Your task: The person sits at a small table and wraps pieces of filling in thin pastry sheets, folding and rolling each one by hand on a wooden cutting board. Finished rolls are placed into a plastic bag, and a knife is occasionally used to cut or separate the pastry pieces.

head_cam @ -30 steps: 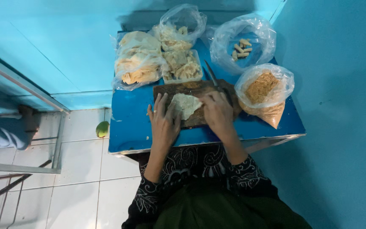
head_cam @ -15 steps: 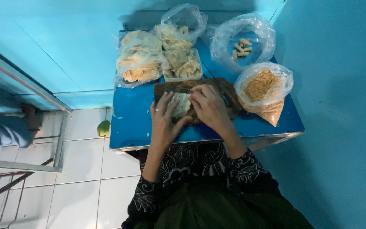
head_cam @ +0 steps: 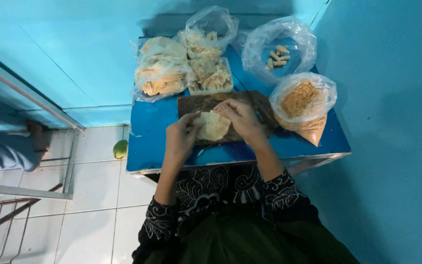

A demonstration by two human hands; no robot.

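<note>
pale wrapper between left hand, right hand

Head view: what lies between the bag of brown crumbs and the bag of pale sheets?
The head view shows the clear tub of pale filling between the crumb bag and the sheet bag.

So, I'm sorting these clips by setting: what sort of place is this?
Probably a small home or stall food-preparation corner. A small blue table stands against blue walls over a white tiled floor, plastic bags of food crowd it, and both hands work a pale wrapper on a dark board.
</note>
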